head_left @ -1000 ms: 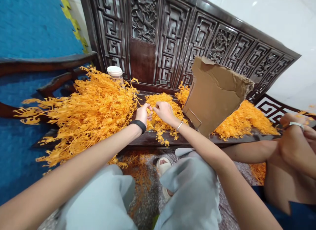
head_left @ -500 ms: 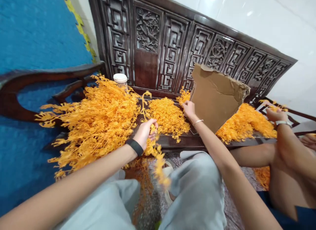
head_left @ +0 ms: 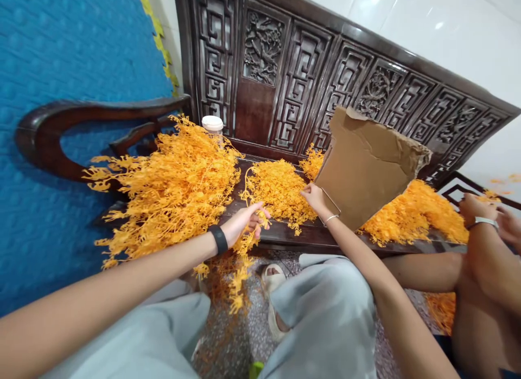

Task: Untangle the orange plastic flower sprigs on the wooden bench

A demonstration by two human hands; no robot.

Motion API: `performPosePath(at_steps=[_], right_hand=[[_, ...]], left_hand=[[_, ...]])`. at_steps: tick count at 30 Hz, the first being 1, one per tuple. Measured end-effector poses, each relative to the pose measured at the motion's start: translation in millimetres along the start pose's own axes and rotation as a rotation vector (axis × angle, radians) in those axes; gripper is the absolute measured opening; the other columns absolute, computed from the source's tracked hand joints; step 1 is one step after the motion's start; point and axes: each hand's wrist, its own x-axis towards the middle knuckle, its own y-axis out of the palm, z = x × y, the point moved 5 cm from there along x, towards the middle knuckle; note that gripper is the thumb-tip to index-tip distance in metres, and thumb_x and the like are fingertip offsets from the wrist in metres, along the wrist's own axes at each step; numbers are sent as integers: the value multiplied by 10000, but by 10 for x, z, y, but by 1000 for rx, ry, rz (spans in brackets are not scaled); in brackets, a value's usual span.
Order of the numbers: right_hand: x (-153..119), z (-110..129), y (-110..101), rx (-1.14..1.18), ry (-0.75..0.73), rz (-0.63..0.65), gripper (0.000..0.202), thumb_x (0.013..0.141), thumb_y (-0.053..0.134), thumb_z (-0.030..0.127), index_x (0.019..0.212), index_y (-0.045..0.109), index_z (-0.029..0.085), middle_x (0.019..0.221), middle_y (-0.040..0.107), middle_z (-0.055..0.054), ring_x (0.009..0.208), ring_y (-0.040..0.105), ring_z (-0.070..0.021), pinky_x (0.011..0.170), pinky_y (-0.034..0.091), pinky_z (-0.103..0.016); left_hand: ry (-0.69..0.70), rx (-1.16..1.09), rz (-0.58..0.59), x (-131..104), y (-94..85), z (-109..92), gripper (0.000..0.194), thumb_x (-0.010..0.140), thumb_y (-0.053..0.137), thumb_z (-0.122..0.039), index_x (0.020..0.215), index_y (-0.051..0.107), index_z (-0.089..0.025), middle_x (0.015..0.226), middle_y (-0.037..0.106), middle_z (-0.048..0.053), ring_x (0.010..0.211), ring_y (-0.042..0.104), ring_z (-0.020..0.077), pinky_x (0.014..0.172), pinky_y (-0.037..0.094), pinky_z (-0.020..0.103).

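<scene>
The cardboard (head_left: 366, 167) blocks reach from the front toward the carved backrest (head_left: 378, 91) behind it.

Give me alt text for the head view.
The left hand holds a dangling orange strand by a carved bench; the right hand is by an orange heap and tilted cardboard. A bigger heap lies left; another person's hand is at right.

Carved dark backrest (head_left: 255, 113), white-lidded container (head_left: 213, 124) near it, blue yellow-edged mat (head_left: 81, 48), pale sandal (head_left: 274, 282) on speckled floor (head_left: 257, 295)
</scene>
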Motion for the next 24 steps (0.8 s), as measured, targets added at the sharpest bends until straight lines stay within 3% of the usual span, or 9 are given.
performPosePath(at_steps=[3, 6, 9, 12, 16, 20, 24], right_hand=[[-160, 481, -48, 180, -225, 58, 140, 745, 530, 246, 747, 608, 130, 748, 623, -30, 676, 525, -103, 658, 378, -214], [-464, 1031, -132, 273, -519, 204, 274, 794, 498, 352, 679, 595, 123, 671, 587, -5, 609, 470, -77, 617, 345, -199], [-723, 1361, -205, 296, -671, 304, 392, 815, 448, 465, 676, 590, 127, 657, 569, 2, 595, 448, -68, 603, 325, -197], [-836, 1455, -176, 259, -727, 376, 361, 764, 528, 478, 727, 600, 126, 708, 588, -8, 612, 457, -70, 598, 321, -195], [-821, 1434, -95, 273, -721, 429, 228, 758, 577, 341, 761, 611, 116, 708, 587, -5, 602, 446, -63, 592, 323, -193], [-752, 1383, -65, 468, -571, 526, 127, 737, 579, 234, 729, 610, 111, 633, 564, 19, 553, 439, -54, 560, 343, -189], [-677, 1298, -40, 650, -390, 602, 64, 710, 552, 168, 705, 590, 116, 610, 564, 27, 503, 463, -53, 526, 381, -190]], left_hand=[[-6, -43, -29, 30, -27, -33, 370, 783, 402, -490, 786, 573, -162, 641, 636, 51, 399, 500, 112, 469, 385, 244], [2, -66, -138, 63, -94, -74, 350, 805, 387, -456, 794, 562, -153, 616, 629, 39, 390, 494, 109, 481, 380, 242], [7, -89, -252, 85, -156, -99, 352, 830, 353, -442, 733, 533, -156, 568, 615, 26, 372, 485, 109, 490, 373, 242], [19, -90, -262, 102, -157, -115, 387, 853, 319, -418, 654, 519, -153, 507, 588, 22, 362, 481, 106, 494, 367, 235], [19, -74, -230, 112, -127, -113, 376, 843, 358, -418, 664, 541, -142, 518, 602, 52, 353, 488, 121, 457, 341, 241], [40, -15, -204, 112, -106, -133, 343, 824, 409, -442, 715, 549, -149, 514, 604, 56, 350, 499, 141, 427, 324, 245], [56, 87, -199, 126, -104, -189, 354, 840, 399, -411, 644, 532, -147, 488, 592, 61, 318, 479, 129, 398, 300, 235]])
